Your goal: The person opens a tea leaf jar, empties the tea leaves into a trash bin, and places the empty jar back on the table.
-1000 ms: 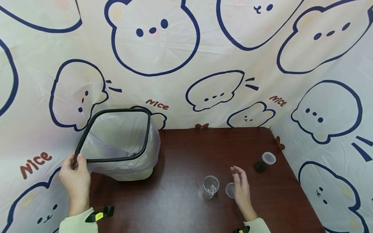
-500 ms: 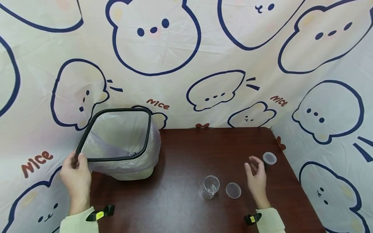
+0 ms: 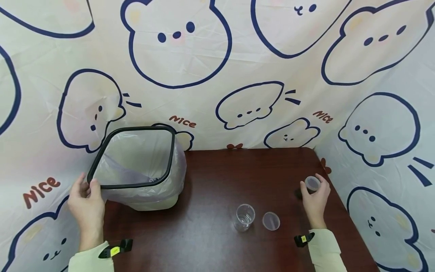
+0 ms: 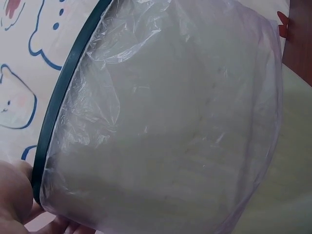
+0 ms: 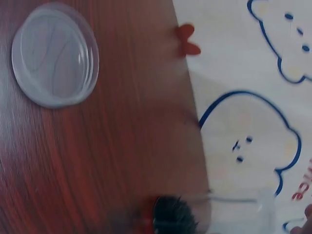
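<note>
The dark wooden bench [image 3: 217,181] carried everything. At its left stood the lined waste bin [image 3: 142,170], tipped toward the person, its black rim pinched by the left hand [image 3: 86,202]; its clear liner looked nearly empty, so little seemed thrown away yet. The right hand [image 3: 315,196] had its fingers curled round the small lidded plastic cup [image 3: 312,183] near the bench's right edge, the cup apparently not yet lifted. Just beside it lay a dark fuzzy clump [image 5: 173,214], untouched. Nearer the middle, 1 open clear cup [image 3: 244,217] and 1 loose lid [image 3: 271,221] sat close together, judged not yet dealt with.
</note>
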Demonstrator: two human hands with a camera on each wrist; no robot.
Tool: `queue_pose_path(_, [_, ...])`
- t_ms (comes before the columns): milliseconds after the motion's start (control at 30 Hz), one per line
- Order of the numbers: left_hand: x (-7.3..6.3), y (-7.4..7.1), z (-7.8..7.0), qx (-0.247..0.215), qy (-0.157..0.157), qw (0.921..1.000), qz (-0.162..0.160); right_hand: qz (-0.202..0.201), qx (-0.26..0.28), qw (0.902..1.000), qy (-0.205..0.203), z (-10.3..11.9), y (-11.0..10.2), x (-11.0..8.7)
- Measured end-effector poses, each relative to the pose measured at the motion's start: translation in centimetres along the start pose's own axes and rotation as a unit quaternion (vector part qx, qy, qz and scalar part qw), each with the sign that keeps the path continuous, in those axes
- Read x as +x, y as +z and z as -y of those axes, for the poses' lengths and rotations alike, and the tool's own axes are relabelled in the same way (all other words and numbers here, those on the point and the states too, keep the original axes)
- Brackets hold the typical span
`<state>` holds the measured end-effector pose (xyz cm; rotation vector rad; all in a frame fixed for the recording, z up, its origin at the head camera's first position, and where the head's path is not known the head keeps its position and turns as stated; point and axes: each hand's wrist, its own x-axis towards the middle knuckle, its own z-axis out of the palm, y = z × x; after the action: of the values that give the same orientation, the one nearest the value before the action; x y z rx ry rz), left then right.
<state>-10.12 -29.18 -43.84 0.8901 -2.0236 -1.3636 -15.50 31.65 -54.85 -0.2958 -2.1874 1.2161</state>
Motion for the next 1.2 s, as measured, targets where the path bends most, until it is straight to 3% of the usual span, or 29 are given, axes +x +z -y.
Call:
queue_pose_path(433, [0.3, -0.1, 0.0, 0.005, 0.007, 0.9999, 0.013, 0.012, 0.006, 0.9945, 0.104, -3.9, -0.1, 1.6])
queue_pose_path(667, [0.2, -0.1, 0.2, 0.008, 0.002, 0.9998, 0.018, 0.039, 0.013, 0.9879, 0.15, -5.1, 0.0, 1.8])
queue_pose_path(1200, [0.1, -0.1, 0.1, 0.008, -0.003, 0.9998, 0.018, 0.058, 0.01, 0.9859, 0.157, -5.4, 0.5, 1.4])
